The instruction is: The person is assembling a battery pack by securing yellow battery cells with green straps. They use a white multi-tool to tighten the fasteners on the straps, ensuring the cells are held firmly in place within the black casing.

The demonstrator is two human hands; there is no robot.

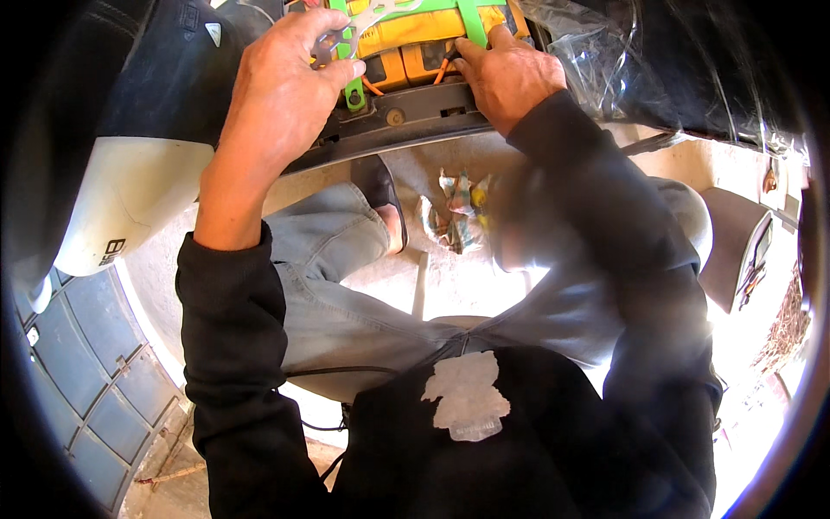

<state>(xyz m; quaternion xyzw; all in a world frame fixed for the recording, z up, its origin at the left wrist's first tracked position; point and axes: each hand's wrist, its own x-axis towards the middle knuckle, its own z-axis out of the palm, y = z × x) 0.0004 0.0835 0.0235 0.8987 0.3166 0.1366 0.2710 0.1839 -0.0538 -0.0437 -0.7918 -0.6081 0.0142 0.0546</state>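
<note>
My left hand (290, 82) pinches a flat silver metal piece with cut-outs (367, 19) between thumb and fingers. This piece lies over the near left part of a yellow-orange block-shaped pack (405, 62). Green straps (472, 21) run across the pack, which sits in a dark frame (415, 108). My right hand (512, 76) rests at the pack's right side with its fingers curled and closed. An orange wire (443, 71) with a dark end reaches up to those fingertips; whether they grip it is hidden.
A white-and-black curved panel (130, 195) stands at the left. Clear plastic wrap (596, 56) covers a dark surface at the far right. Crumpled wrappers (456, 212) lie on the floor between my legs. A grey case (735, 246) is at the right, a blue panelled door (95, 363) at the lower left.
</note>
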